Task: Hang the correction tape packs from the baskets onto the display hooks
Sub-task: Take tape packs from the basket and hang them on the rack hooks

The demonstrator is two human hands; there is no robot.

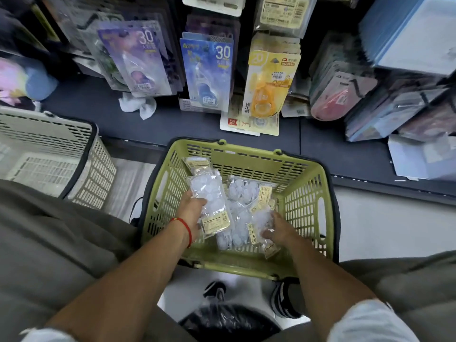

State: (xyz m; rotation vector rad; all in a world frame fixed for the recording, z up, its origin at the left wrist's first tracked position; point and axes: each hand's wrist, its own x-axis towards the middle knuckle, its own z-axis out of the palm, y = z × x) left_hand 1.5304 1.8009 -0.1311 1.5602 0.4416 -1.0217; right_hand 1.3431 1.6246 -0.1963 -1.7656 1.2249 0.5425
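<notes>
A green basket [303, 193] stands on the floor in front of me, holding several clear packs of white correction tape with yellow labels [243, 191]. My left hand [191, 213] grips one such pack [212, 201], lifted a little above the pile. Low in the basket's near right part, my right hand [278, 229] closes its fingers on another pack [264, 222]. Above the basket, carded correction tapes hang on display hooks: a purple one [138, 60], a blue one [206, 70] and a yellow one [270, 82].
A beige basket [96, 154] stands to the left on the floor. A dark shelf ledge [93, 104] runs below the hooks, with a crumpled white cloth [138, 106] and loose packs on it. Blue folders [409, 33] stack at the right. A black bag [229, 322] lies near my feet.
</notes>
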